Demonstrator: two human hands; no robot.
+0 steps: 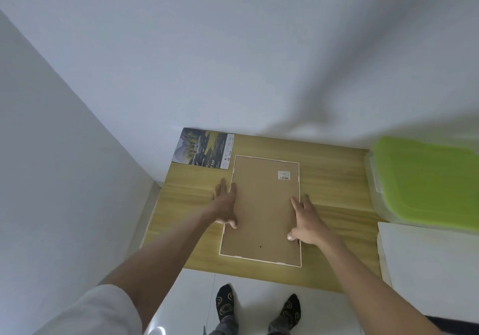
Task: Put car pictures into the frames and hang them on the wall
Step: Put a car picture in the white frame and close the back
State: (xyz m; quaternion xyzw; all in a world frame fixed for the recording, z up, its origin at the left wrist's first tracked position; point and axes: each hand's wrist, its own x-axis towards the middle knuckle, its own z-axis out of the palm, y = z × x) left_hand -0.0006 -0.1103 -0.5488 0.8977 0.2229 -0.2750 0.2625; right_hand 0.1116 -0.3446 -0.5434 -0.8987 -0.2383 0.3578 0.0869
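Observation:
A white picture frame lies face down on the wooden table, its brown backing board up, with a small barcode sticker near its far right corner. My left hand rests flat on the frame's left edge, fingers spread, thumb on the backing. My right hand lies on the right edge, fingers spread, thumb pressing the board. A car picture with a mountain scene lies at the table's far left corner, touching the wall.
White walls stand behind and to the left of the table. A clear plastic box with a green lid sits at the right. A white surface adjoins the table's right front. My socked feet stand on the white floor.

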